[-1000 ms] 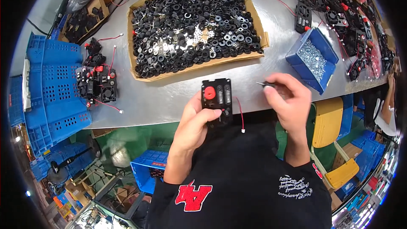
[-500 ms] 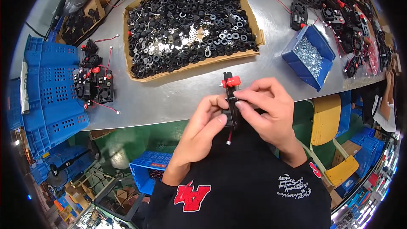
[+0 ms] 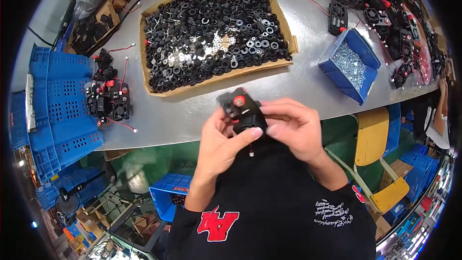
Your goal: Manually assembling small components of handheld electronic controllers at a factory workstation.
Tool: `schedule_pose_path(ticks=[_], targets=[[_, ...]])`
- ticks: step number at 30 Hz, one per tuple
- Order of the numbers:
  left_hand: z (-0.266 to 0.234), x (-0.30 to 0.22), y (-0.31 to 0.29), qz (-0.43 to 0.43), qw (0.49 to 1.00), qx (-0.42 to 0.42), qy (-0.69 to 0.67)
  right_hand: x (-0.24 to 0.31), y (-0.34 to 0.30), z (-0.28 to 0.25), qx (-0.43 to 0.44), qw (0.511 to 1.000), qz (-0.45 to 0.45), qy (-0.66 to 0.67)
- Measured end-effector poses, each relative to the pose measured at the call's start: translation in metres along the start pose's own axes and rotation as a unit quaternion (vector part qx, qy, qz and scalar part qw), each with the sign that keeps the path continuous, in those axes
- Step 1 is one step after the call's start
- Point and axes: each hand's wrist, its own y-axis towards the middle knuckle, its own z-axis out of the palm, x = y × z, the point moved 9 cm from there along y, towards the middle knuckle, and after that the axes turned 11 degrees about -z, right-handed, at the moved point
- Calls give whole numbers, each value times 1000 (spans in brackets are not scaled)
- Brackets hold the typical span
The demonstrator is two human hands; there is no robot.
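A black plastic unit with a round red knob (image 3: 239, 101) is held up in front of my chest, slightly blurred. A short cable ending in a white connector (image 3: 251, 154) hangs below it. My left hand (image 3: 219, 144) is closed on the unit's left and near side, its thumb lying across the lower edge. My right hand (image 3: 296, 127) grips the right edge between its thumb and bent fingers; those fingertips are partly hidden behind the unit. Beyond both hands lies a cardboard tray (image 3: 216, 78) full of black rings, shiny metal washers and small black parts.
A blue bin (image 3: 337, 74) of small metal screws stands at the right. Similar black units with fans (image 3: 120, 110) lie at the left by a blue perforated crate (image 3: 67, 115); more units (image 3: 380, 17) are heaped far right. A yellow chair (image 3: 373, 137) stands below the table edge.
The black unit has turned from edge-on to show its red-knob face and moved left. Both hands have shifted left with it, and the right fingers have moved to its right edge.
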Motion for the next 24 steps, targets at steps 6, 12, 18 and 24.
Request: schedule_pose_path(ticks=[6,12,18,24], targets=[[7,-3,-8,5,986,-14,166,-16,3,-8,-24,999,41,6],[1,-9,-11,36,996,-29,71,-23,3,0,-39,995,51,80],[18,-48,-20,299,806,-161,485,-52,-1,-3,-76,980,118,138],[3,-9,-1,9,999,-22,47,-44,3,-4,-94,989,48,100]])
